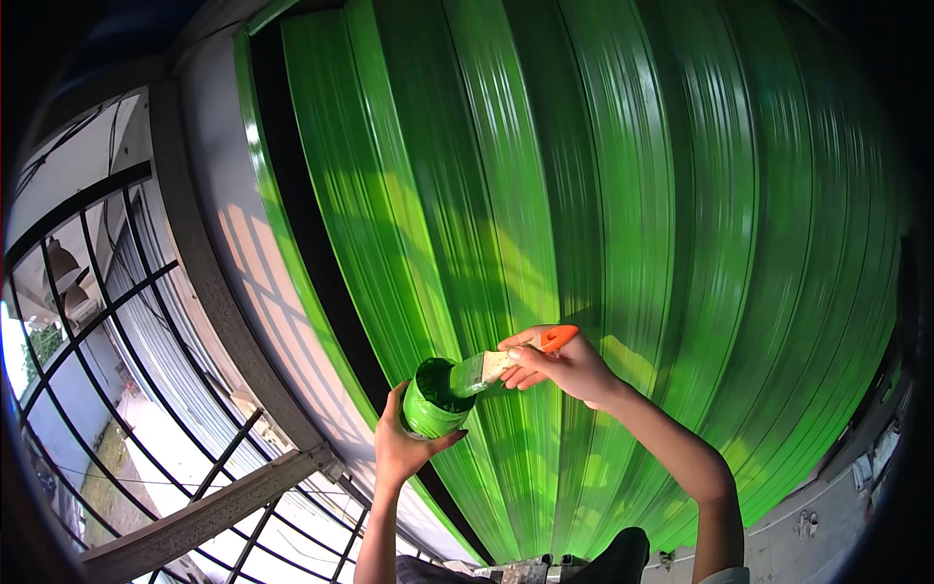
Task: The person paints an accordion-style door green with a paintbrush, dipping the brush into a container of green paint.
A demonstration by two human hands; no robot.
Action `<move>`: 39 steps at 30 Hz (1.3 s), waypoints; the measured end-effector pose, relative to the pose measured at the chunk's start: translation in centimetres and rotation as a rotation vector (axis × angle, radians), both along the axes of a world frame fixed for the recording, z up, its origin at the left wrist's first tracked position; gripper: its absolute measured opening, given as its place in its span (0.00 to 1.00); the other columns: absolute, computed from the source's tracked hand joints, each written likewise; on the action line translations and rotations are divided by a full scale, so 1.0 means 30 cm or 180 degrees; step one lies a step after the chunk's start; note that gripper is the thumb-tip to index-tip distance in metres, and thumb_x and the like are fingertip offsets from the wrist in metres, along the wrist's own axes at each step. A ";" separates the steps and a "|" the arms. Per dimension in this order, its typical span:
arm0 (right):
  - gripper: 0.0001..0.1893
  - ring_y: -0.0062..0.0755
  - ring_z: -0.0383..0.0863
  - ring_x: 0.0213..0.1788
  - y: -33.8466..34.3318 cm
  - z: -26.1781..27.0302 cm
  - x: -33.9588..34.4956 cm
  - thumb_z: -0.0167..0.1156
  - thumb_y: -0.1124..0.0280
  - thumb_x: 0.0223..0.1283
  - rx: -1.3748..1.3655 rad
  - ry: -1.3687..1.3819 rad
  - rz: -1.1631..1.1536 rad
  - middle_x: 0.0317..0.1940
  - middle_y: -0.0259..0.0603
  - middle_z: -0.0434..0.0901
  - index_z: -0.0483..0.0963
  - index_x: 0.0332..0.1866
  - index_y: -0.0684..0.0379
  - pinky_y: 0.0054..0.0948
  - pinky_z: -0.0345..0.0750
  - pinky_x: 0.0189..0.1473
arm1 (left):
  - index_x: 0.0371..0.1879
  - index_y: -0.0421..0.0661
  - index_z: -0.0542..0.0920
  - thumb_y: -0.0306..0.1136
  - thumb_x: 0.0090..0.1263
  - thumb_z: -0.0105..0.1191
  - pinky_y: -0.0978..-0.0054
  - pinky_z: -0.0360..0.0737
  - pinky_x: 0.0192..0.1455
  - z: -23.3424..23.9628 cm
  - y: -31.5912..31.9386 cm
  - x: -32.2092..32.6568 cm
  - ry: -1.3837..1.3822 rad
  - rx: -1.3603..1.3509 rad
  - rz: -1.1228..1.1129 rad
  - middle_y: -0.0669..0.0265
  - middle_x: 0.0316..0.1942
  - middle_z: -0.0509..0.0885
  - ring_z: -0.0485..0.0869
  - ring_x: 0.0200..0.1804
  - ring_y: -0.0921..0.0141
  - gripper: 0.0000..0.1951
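Note:
My left hand (405, 445) is wrapped round a paint can (430, 415) with green paint down its outside and its mouth tilted. My right hand (558, 365) grips a flat paintbrush (496, 365) with an orange-ended handle. The green-coated bristles (465, 377) lie at the mouth of the can, over its rim; whether the tip touches the paint inside cannot be told. Behind both hands stands a ribbed metal panel (511, 219) covered in glossy green, with patches of sunlight and shadow on it.
A black gap (314, 212) runs beside the panel's green edge frame. Left of it are a pale wall (255, 263) and a barred metal grille (109, 314) with a rusty beam (211, 511). Part of my dark-clothed leg (620, 555) shows below. Footwear (808, 524) lies on the floor at lower right.

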State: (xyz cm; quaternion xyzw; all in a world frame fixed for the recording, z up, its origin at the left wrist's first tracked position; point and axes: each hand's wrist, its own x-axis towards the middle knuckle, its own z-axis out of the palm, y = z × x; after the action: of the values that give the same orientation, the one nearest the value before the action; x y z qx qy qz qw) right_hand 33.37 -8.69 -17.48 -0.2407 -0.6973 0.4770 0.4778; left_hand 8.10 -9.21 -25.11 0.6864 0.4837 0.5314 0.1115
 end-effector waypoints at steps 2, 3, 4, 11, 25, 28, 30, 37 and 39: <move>0.16 0.33 0.84 0.37 0.010 0.040 0.013 0.53 0.69 0.66 0.0123 -0.0004 -0.0049 0.36 0.51 0.81 0.69 0.52 0.71 0.26 0.82 0.38 | 0.57 0.37 0.67 0.46 0.32 0.75 0.66 0.77 0.53 0.055 0.019 0.012 0.0095 0.0017 0.0041 0.51 0.44 0.82 0.82 0.48 0.59 0.48; 0.16 0.31 0.84 0.37 0.015 0.059 0.019 0.54 0.69 0.66 0.0192 0.0009 -0.0088 0.37 0.49 0.81 0.69 0.52 0.71 0.25 0.82 0.39 | 0.57 0.37 0.67 0.47 0.32 0.75 0.65 0.77 0.53 0.086 0.028 0.017 0.0207 -0.0020 0.0093 0.51 0.44 0.82 0.82 0.48 0.59 0.49; 0.16 0.31 0.84 0.37 0.024 0.075 0.027 0.54 0.69 0.66 0.0239 0.0002 -0.0093 0.37 0.49 0.81 0.69 0.52 0.71 0.25 0.82 0.39 | 0.56 0.38 0.68 0.48 0.32 0.74 0.65 0.77 0.53 0.108 0.044 0.015 0.0293 0.0030 0.0087 0.51 0.44 0.82 0.82 0.49 0.59 0.48; 0.12 0.33 0.85 0.32 0.046 0.221 0.041 0.54 0.70 0.64 0.0799 0.0501 -0.0451 0.32 0.51 0.81 0.72 0.46 0.70 0.26 0.83 0.34 | 0.54 0.39 0.70 0.50 0.31 0.75 0.64 0.78 0.51 0.241 0.117 0.020 0.0220 0.0353 0.0010 0.52 0.43 0.83 0.83 0.47 0.59 0.47; 0.12 0.35 0.85 0.27 0.167 0.964 -0.012 0.59 0.68 0.55 0.1601 0.2081 -0.0983 0.26 0.51 0.82 0.74 0.36 0.68 0.24 0.85 0.31 | 0.51 0.36 0.73 0.55 0.36 0.72 0.65 0.80 0.48 0.604 0.148 0.004 0.0039 0.0888 0.0091 0.55 0.38 0.85 0.85 0.42 0.63 0.44; 0.11 0.37 0.85 0.27 0.213 1.166 -0.050 0.59 0.72 0.52 0.1729 0.2374 -0.0972 0.26 0.52 0.81 0.73 0.34 0.70 0.26 0.85 0.32 | 0.51 0.36 0.72 0.55 0.36 0.72 0.65 0.80 0.48 0.620 0.150 -0.010 -0.0082 0.0990 -0.0005 0.54 0.38 0.85 0.85 0.42 0.63 0.44; 0.09 0.38 0.84 0.25 0.243 1.265 -0.097 0.57 0.74 0.50 0.1727 0.2738 -0.1093 0.25 0.53 0.81 0.72 0.31 0.72 0.28 0.86 0.31 | 0.51 0.36 0.72 0.55 0.36 0.72 0.66 0.80 0.48 0.600 0.150 -0.033 -0.0021 0.1022 0.0044 0.54 0.37 0.85 0.85 0.42 0.64 0.44; 0.08 0.40 0.84 0.27 0.329 1.366 -0.207 0.51 0.75 0.54 0.2228 0.2818 -0.1285 0.27 0.54 0.81 0.73 0.32 0.72 0.28 0.85 0.33 | 0.53 0.34 0.70 0.56 0.35 0.73 0.66 0.79 0.50 0.513 0.152 -0.077 0.0087 0.0982 0.0056 0.53 0.39 0.84 0.84 0.44 0.61 0.48; 0.09 0.39 0.84 0.25 0.362 1.339 -0.224 0.50 0.75 0.55 0.2346 0.2667 -0.1360 0.26 0.53 0.81 0.74 0.32 0.71 0.27 0.84 0.30 | 0.53 0.34 0.70 0.56 0.34 0.73 0.65 0.78 0.51 0.507 0.147 -0.078 0.0059 0.0869 0.0077 0.52 0.40 0.84 0.84 0.45 0.60 0.49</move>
State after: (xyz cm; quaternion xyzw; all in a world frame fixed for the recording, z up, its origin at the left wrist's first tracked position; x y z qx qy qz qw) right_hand 26.65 2.15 22.69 0.0147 -0.5052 0.1512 0.8495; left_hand 5.77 -4.79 -9.90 0.6941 0.4162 0.5873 0.0062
